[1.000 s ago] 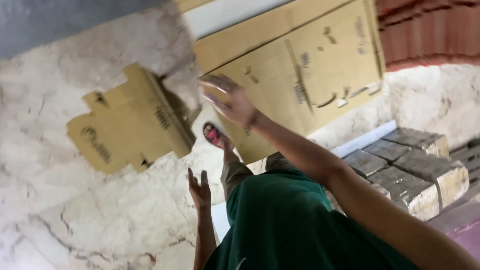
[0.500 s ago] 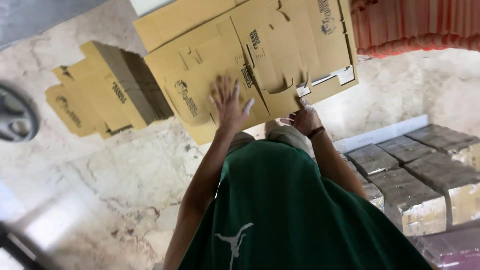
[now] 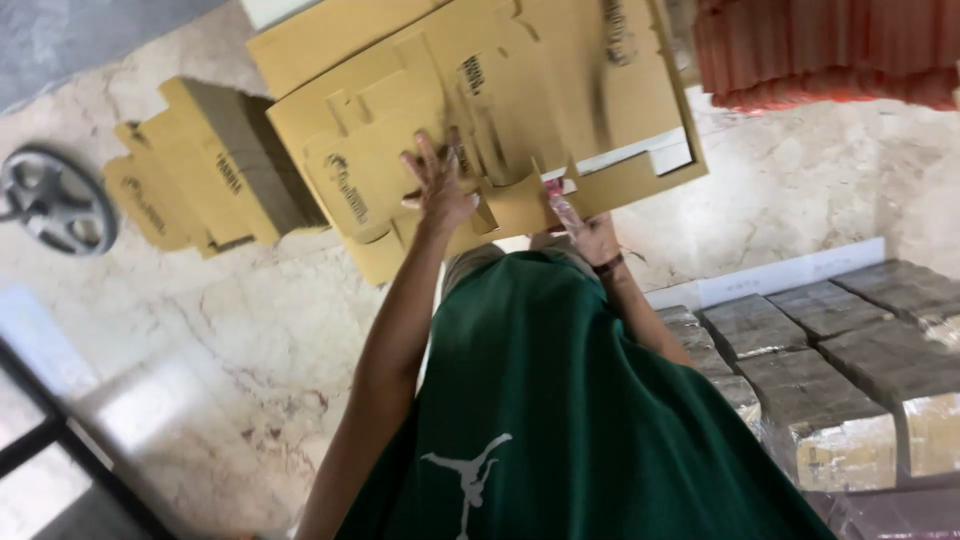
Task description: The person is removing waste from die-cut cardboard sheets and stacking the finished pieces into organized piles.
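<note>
Both hands work on a flat die-cut cardboard blank that lies on the pale marbled floor directly ahead of the person. Left hand: fingers spread wide, palm pressed flat on the blank near its lower edge. Right hand: fingers pinch a cut tab at the lower edge of the same blank; motion blur hides how tightly the fingers grip it.

Spatial relation: the blank lies ahead of both hands, away from the body. Its long axis runs from the left side of the view to the right, tilted slightly upward toward the right. The left hand reaches further onto the sheet; the right hand stays at the near edge, close to the green shirt.

Surroundings:
- A stack of flat cardboard blanks lies just beside the worked blank, on the left.
- A dark metal wheel lies further left, well apart from the hands.
- Wrapped rectangular bundles sit in rows at the right, near the right arm; their contents cannot be told.
- A red ribbed object occupies the upper right corner
</note>
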